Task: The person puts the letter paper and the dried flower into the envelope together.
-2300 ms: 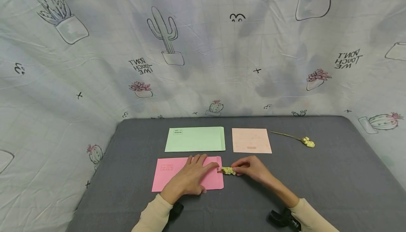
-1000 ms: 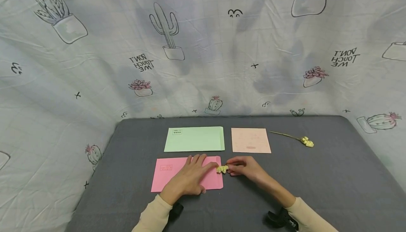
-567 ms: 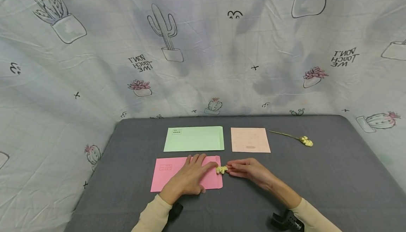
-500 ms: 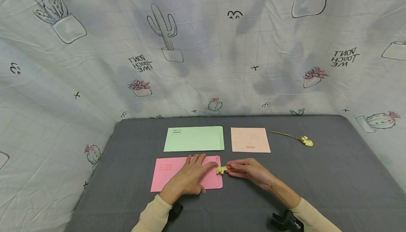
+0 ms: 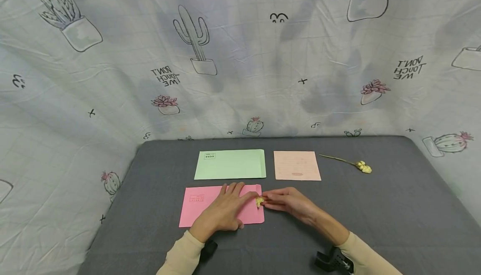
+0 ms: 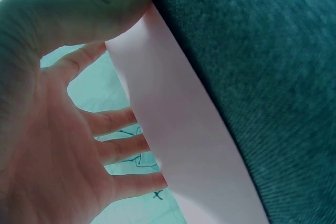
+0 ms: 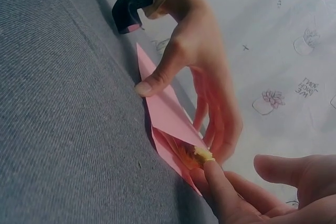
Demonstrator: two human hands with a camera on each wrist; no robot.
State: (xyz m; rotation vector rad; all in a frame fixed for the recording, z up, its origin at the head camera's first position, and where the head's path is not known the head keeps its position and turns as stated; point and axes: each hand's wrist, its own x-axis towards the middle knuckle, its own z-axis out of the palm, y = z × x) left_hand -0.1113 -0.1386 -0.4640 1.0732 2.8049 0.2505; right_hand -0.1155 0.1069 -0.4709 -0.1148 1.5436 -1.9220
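Note:
A pink envelope [image 5: 206, 208] lies on the table with its right-hand mouth bowed apart. My left hand [image 5: 222, 210] spans it, thumb at the near edge and fingers at the far edge, holding it between them. A yellow flower head [image 5: 259, 201] sits in the mouth, its stem hidden inside. In the right wrist view, part of the yellow flower [image 7: 202, 155] shows at the opening. My right hand [image 5: 291, 203] is at the mouth, extended fingertips against the outer end of the flower, one digit held apart from the others.
Behind the pink envelope lie a light green envelope [image 5: 231, 165] and a peach sheet of paper [image 5: 297, 166]. A second yellow flower [image 5: 362, 166] on a thin stem lies to their right. The grey table [image 5: 375, 212] ends at a patterned curtain [image 5: 240, 58].
My right hand has moved left, and the flower has slid from outside the envelope into its mouth, with less of the yellow head showing. My left hand has stayed in place.

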